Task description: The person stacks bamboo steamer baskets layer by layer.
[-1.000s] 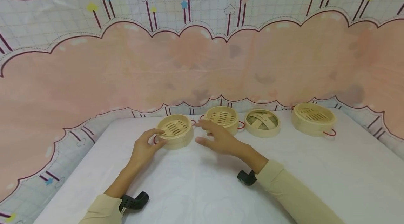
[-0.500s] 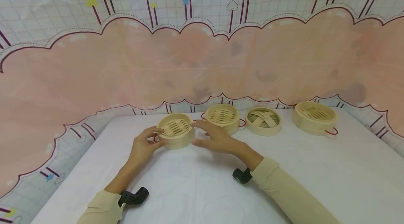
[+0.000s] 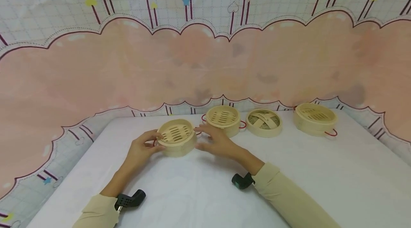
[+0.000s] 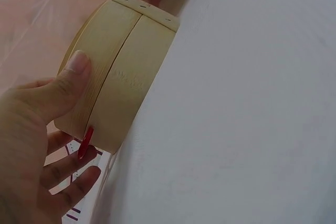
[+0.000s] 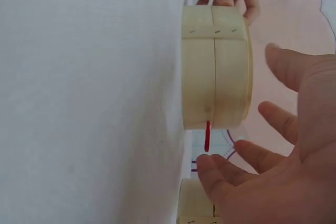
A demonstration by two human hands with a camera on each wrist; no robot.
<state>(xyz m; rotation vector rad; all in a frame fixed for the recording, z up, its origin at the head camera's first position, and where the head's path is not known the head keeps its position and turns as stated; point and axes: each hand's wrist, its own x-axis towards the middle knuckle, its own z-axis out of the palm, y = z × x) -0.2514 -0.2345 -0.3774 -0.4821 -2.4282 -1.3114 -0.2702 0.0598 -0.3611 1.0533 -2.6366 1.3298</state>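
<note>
A round bamboo steamer basket (image 3: 176, 142) with a slatted bottom facing up and red loop handles stands leftmost in the row. My left hand (image 3: 141, 149) grips its left side, the thumb (image 4: 76, 74) pressed on the outer wall and fingers behind near the red loop (image 4: 86, 142). At the basket's right side is my right hand (image 3: 216, 142), its fingers spread and relaxed. In the right wrist view, that hand's thumb and fingers (image 5: 275, 119) are apart from the wall, close to the other red loop (image 5: 207, 136).
Right of the held basket stand another slatted steamer basket (image 3: 223, 117), a steamer lid (image 3: 264, 123) with crossed bamboo strips, and a further slatted basket (image 3: 314, 119). They line the back of the white table (image 3: 205, 192). Behind hangs a pink and white patterned cloth (image 3: 179, 67).
The left basket has shifted slightly toward me with my left hand on it. My right hand has come a little left, closer to the basket's side. The other pieces stay put.
</note>
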